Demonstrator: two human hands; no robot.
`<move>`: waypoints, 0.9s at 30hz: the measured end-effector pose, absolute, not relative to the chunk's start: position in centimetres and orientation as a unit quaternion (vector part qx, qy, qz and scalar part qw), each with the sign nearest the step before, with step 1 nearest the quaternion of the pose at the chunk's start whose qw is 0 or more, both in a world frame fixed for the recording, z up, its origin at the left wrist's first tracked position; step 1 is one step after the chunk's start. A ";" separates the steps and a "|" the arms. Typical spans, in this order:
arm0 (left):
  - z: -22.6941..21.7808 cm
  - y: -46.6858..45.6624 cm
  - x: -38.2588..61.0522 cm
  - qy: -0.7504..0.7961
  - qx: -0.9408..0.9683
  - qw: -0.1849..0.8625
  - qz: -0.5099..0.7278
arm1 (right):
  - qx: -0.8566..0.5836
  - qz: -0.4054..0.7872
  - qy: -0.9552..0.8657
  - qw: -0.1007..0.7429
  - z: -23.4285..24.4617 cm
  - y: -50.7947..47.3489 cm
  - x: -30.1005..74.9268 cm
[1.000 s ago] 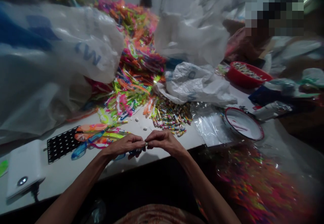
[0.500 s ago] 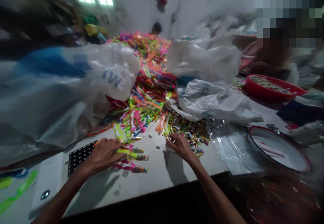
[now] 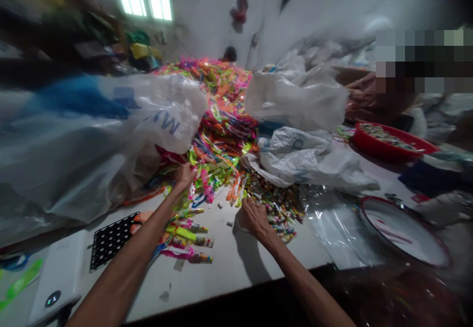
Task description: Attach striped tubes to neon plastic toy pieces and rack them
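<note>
My left hand (image 3: 184, 175) reaches far out to the near edge of a big heap of neon plastic strips (image 3: 218, 120), its fingers curled among them; what they hold is hidden. My right hand (image 3: 252, 216) rests on the white table (image 3: 229, 258) beside a pile of small printed cylinders (image 3: 275, 201), fingers bent and pinching at something too small to name. A row of several finished strips with a cylinder on the end (image 3: 186, 241) lies under my left forearm.
A black perforated tray (image 3: 109, 241) and a white device (image 3: 55, 277) sit at the left. Large plastic sacks (image 3: 92, 140) flank the heap. A white dish with a red rim (image 3: 402, 231) and clear bags (image 3: 332, 223) lie right; a red basin (image 3: 388, 142) stands before another person.
My left hand has left the row of finished strips and stretched forward into the neon heap. My right hand stays by the cylinder pile. The view has tilted up a little.
</note>
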State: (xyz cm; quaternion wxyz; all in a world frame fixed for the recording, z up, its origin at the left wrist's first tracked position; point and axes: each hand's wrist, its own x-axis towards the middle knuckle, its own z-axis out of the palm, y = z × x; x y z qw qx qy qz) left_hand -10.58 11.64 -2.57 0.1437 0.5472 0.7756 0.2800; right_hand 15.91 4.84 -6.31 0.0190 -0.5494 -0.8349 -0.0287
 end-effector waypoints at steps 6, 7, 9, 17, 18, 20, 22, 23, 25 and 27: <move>0.4 5.7 -9.8 0.693 0.563 0.205 0.401 | -0.599 0.339 -0.670 0.278 -3.9 5.2 16.5; 0.7 4.2 -9.1 0.663 0.562 0.256 0.422 | -0.572 0.438 -0.605 0.339 -3.5 5.1 16.6; 0.8 1.3 -7.1 0.611 0.549 0.395 0.412 | -0.498 0.598 -0.474 0.413 -2.8 4.5 16.8; -1.8 -4.2 0.1 0.451 0.447 0.683 0.362 | -0.423 0.700 -0.376 0.435 -1.1 0.3 16.3; -1.8 -4.3 0.2 0.447 0.454 0.684 0.355 | -0.424 0.697 -0.382 0.434 -0.9 0.0 16.3; -1.6 -4.5 0.0 0.443 0.472 0.682 0.340 | -0.421 0.696 -0.389 0.432 -0.8 -0.4 16.3; -1.2 -4.6 -0.4 0.443 0.489 0.677 0.326 | -0.420 0.692 -0.396 0.433 -0.6 -0.5 16.3; -0.9 -4.7 -0.6 0.444 0.497 0.673 0.321 | -0.420 0.688 -0.404 0.433 -0.5 -0.6 16.2; -0.3 -4.9 -0.8 0.448 0.514 0.663 0.311 | -0.425 0.676 -0.419 0.433 -0.2 -0.6 16.1; 0.2 -5.1 -0.8 0.456 0.530 0.649 0.299 | -0.429 0.664 -0.431 0.435 0.1 -0.7 16.0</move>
